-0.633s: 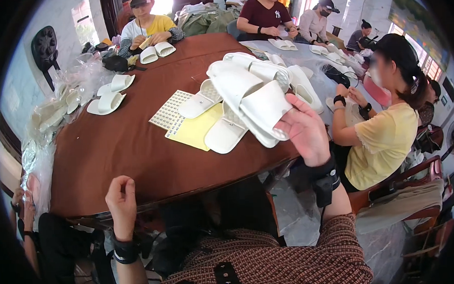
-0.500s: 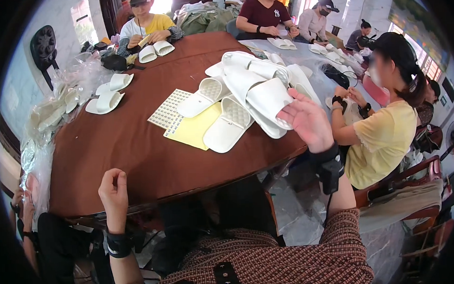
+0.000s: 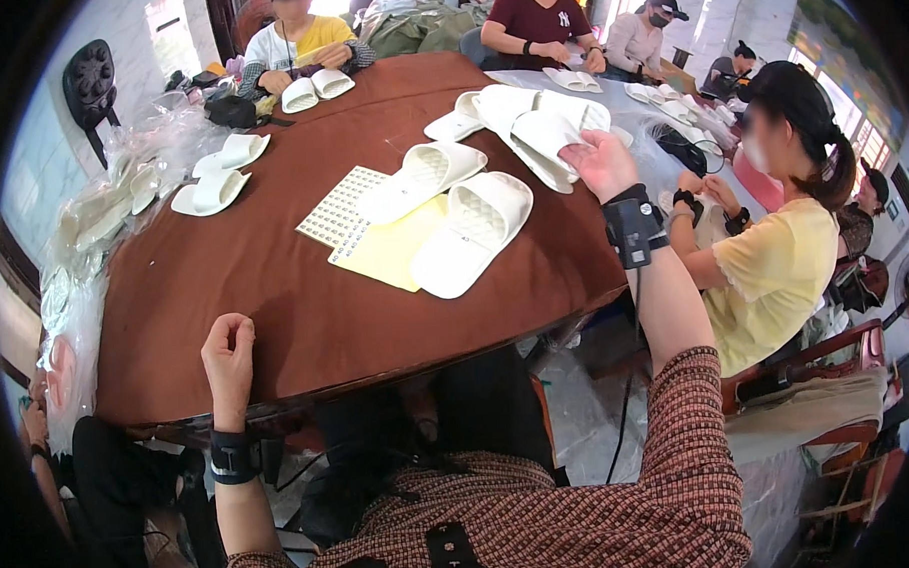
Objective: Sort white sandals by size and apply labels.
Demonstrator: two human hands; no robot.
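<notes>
My right hand [image 3: 603,165] is at the right end of a small pile of white slippers [image 3: 548,139], its fingers closed at the edge of the top one. Part of those fingers is hidden against the slipper. Close to me on the brown tablecloth, my left hand [image 3: 229,364] is closed, thumb against curled fingers, with nothing visible in it. Between my hands, a pair of white quilted slippers [image 3: 474,223] overlaps a yellow sheet [image 3: 393,248] and a pale sheet of small printed stickers [image 3: 340,210].
Another white pair [image 3: 216,190] stands at the table's left, beside clear plastic bags [image 3: 121,195] along the edge. Across the table, a person in yellow and white sits behind another pair [image 3: 316,89]. To my right, a person in a yellow top [image 3: 779,263] works close by.
The slipper pile has moved farther from me, and my right hand has gone with it, away from me. The quilted pair now sits apart from the pile. My left hand stays nearly in place.
</notes>
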